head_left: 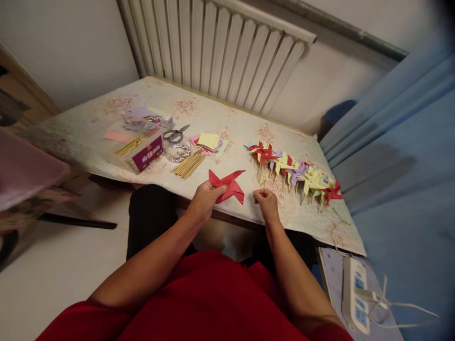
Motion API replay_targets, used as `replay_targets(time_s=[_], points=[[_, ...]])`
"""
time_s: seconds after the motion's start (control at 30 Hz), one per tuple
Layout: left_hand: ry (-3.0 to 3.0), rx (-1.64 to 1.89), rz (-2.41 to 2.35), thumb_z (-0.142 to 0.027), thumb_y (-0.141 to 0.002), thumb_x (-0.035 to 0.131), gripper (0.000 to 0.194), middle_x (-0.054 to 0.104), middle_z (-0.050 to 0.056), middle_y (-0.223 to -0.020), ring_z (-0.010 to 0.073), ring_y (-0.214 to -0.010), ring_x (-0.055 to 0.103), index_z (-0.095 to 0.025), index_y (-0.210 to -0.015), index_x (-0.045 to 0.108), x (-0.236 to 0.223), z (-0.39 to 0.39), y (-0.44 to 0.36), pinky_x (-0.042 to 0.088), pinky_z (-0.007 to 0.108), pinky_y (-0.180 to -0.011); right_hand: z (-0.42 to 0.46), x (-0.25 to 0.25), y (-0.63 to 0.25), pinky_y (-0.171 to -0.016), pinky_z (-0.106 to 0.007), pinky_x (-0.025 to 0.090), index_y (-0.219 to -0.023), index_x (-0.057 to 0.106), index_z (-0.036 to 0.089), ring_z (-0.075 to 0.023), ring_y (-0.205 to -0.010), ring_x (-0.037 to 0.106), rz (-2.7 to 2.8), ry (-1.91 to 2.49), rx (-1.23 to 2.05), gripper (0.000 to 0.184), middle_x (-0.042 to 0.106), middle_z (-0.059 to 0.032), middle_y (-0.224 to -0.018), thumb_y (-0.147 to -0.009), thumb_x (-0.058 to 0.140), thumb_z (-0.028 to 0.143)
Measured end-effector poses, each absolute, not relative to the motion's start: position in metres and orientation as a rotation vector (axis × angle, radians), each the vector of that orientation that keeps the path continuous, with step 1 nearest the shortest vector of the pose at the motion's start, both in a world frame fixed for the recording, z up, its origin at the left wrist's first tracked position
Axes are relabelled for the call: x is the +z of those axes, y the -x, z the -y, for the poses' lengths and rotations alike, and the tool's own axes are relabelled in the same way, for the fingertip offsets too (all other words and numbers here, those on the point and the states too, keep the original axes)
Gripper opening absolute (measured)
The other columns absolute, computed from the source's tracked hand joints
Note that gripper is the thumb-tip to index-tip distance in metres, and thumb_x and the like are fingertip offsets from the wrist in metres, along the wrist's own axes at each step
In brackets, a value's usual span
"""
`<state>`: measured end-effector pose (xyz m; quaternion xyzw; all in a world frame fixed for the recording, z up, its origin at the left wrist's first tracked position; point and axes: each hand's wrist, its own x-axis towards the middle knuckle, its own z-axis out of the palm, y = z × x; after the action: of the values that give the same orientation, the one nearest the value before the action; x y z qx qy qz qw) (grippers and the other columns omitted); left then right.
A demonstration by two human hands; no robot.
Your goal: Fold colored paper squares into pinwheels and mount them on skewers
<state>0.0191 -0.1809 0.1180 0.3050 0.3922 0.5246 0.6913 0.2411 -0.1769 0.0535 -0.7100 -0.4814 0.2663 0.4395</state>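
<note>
Biggest thing in play is the table (241, 125), flowered cloth across its top, and along its right-hand end runs the row of pinwheels (297, 174), red, yellow and purple heads crowded close, with sticks showing beneath many of them; those look finished to me, so a good share seems done. Over on the left sits the purple-labelled box (148, 154), with more sticks lying in it. Now the red pinwheel (231, 187), up over the table's near edge, four points out, in the left hand (206, 199): thumb on top, fingers underneath, pinching one side of the paper. No stick shows on this one, so I'd call it part-made, the shape there and the mounting left; whether its middle is fastened, I can't tell. Just to its right, apart from the paper, comes the right hand (267, 202), fingers curled in, thumb and forefinger pressed together; is something tiny caught between them? Can't tell from here. Plenty of stock remains: a loose bundle of sticks (187, 164) beyond the left hand, the paper stack (208, 141) with yellow uppermost, then the scissors (174, 136) lying with blades parted, and smallest of all, shiny bits (184, 152) in a round clear dish.
</note>
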Motion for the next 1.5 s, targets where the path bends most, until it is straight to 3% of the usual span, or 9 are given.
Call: replay_targets(time_s=[0.13,0.3,0.63,0.93,1.5], points=[[-0.7,1.178,-0.867,-0.022,-0.062,0.074,0.028,0.073,0.005,-0.081,0.0139,-0.065,0.063,-0.012,-0.088,0.069,0.12,0.182,-0.021,0.048,0.025,-0.063,0.197,0.107,-0.207,-0.068,-0.027,0.046,-0.08,0.065,0.017,-0.0143,-0.068,0.057,1.214,1.422,0.551,0.017,0.064,-0.0001,-0.073,-0.077,0.062,0.034],[-0.757,1.162,-0.83,-0.023,-0.063,0.072,0.028,0.071,0.002,-0.077,0.0134,-0.068,0.062,-0.011,-0.088,0.068,0.123,0.185,-0.023,0.047,0.025,-0.068,0.213,0.149,-0.166,-0.085,-0.035,0.047,-0.078,0.065,0.022,-0.0182,-0.089,0.059,1.576,1.284,0.277,0.007,0.064,-0.0029,-0.086,-0.083,0.062,0.026],[-0.77,1.171,-0.893,-0.023,-0.063,0.071,0.022,0.066,-0.001,-0.068,0.0086,-0.058,0.053,-0.012,-0.082,0.065,0.127,0.189,-0.021,0.039,0.021,-0.058,0.212,0.13,-0.153,-0.089,-0.041,0.047,-0.079,0.065,0.023,-0.0219,-0.1,0.06,1.663,1.245,0.168,0.008,0.064,-0.0071,-0.1,-0.084,0.061,0.018],[-0.816,1.148,-0.886,-0.024,-0.066,0.069,0.026,0.069,0.003,-0.08,0.012,-0.069,0.059,-0.011,-0.089,0.066,0.123,0.189,-0.021,0.045,0.024,-0.065,0.213,0.127,-0.151,-0.09,-0.041,0.048,-0.081,0.066,0.023,-0.0218,-0.101,0.059,1.69,1.237,0.128,0.007,0.063,-0.0067,-0.102,-0.085,0.062,0.018],[-0.839,1.137,-0.9,-0.024,-0.068,0.07,0.027,0.069,0.003,-0.08,0.0108,-0.067,0.058,-0.011,-0.091,0.067,0.119,0.19,-0.023,0.044,0.023,-0.063,0.213,0.126,-0.153,-0.088,-0.043,0.048,-0.079,0.066,0.024,-0.0224,-0.099,0.058,1.71,1.26,0.141,0.009,0.064,-0.0061,-0.099,-0.084,0.062,0.018]])
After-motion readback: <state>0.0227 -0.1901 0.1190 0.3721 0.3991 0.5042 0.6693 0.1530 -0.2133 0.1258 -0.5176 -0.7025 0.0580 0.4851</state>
